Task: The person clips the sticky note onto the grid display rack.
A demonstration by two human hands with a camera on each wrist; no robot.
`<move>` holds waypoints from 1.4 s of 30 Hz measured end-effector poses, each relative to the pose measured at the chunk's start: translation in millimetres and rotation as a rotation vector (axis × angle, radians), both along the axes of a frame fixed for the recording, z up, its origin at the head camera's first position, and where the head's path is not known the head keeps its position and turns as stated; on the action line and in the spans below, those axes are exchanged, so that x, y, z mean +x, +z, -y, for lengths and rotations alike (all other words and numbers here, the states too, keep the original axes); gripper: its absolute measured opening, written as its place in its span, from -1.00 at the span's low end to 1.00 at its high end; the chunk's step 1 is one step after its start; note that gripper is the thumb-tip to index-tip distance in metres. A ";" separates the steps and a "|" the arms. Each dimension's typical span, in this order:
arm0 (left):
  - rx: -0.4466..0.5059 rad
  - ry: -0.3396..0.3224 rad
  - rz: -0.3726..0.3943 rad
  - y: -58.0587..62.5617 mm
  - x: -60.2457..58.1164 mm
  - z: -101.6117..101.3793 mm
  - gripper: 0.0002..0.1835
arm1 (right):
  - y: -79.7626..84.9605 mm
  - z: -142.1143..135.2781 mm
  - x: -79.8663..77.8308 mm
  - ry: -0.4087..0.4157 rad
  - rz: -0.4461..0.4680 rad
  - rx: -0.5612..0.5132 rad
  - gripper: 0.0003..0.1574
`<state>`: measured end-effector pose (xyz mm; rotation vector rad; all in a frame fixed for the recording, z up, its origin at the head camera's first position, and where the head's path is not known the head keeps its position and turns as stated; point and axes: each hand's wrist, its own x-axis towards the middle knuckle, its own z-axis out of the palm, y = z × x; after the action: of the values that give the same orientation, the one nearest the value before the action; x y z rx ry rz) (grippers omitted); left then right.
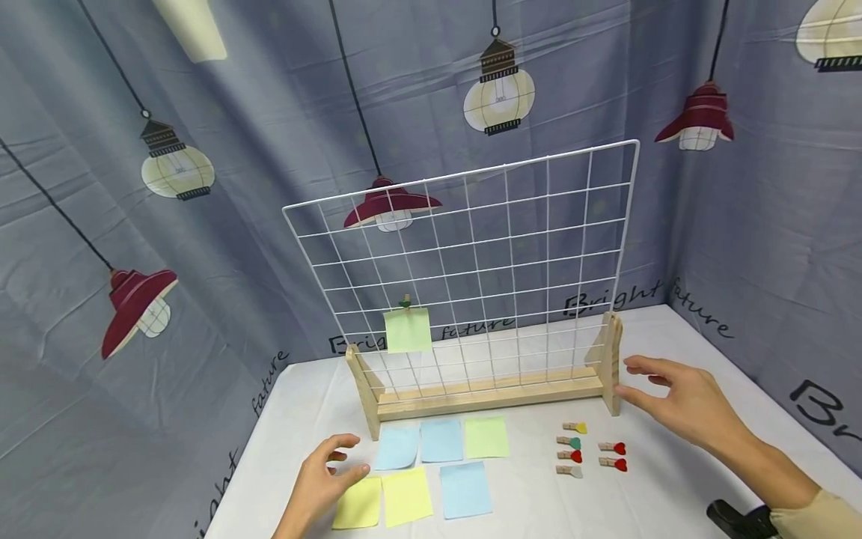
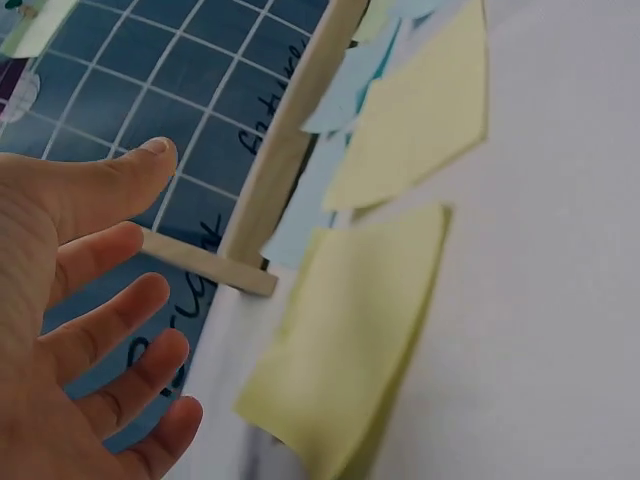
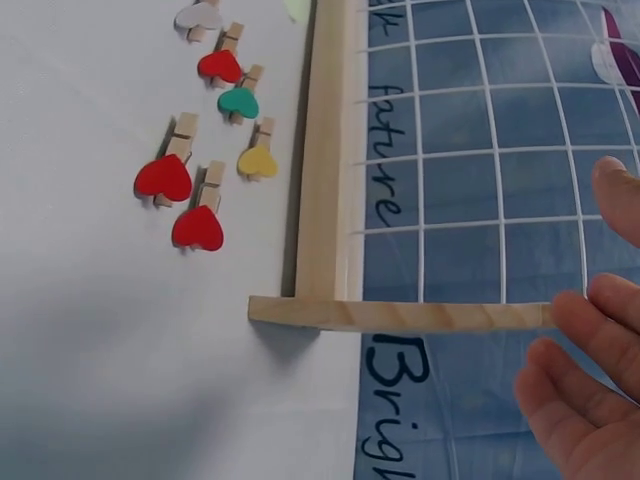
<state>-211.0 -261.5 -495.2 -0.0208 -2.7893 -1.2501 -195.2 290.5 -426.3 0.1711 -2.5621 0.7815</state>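
A white wire grid point(image 1: 508, 217) stands in a wooden base point(image 1: 485, 394). On its lower left, a small clothespin with a green top point(image 1: 405, 302) holds a green sticky note point(image 1: 408, 331). My right hand point(image 1: 680, 393), thumb and fingers apart, is beside the base's right wooden post point(image 1: 609, 363); in the right wrist view, fingertips point(image 3: 575, 312) overlap the post's end. My left hand point(image 1: 322, 479) holds nothing, its fingers loosely bent near a yellow sticky note point(image 1: 358, 505) and a blue sticky note point(image 1: 396, 448). The left wrist view shows those fingers point(image 2: 130, 305) spread.
Several more sticky notes lie before the base, including a yellow one point(image 1: 407, 495), blue ones point(image 1: 466, 490) and a green one point(image 1: 487, 437). To their right lie small heart-topped clothespins: red point(image 1: 613, 464), yellow point(image 1: 575, 427), green point(image 1: 569, 442) and white point(image 1: 569, 471). A printed curtain point(image 1: 256, 150) hangs behind.
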 end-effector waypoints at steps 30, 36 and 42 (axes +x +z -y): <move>-0.192 -0.009 0.082 -38.1 5.5 26.3 -0.73 | -13.3 -2.7 5.0 -0.025 0.014 -0.014 -0.27; -0.193 0.011 0.080 -40.0 6.2 26.8 -0.87 | -15.2 -1.3 5.1 -0.025 0.012 -0.015 -0.28; -0.208 0.014 0.072 -38.9 6.7 25.1 -0.94 | -16.6 -1.5 3.9 -0.023 -0.005 -0.014 -0.28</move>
<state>-204.3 -286.6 -534.1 0.0304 -2.9628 -0.9719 -191.4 292.0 -442.9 0.1389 -2.5489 0.7894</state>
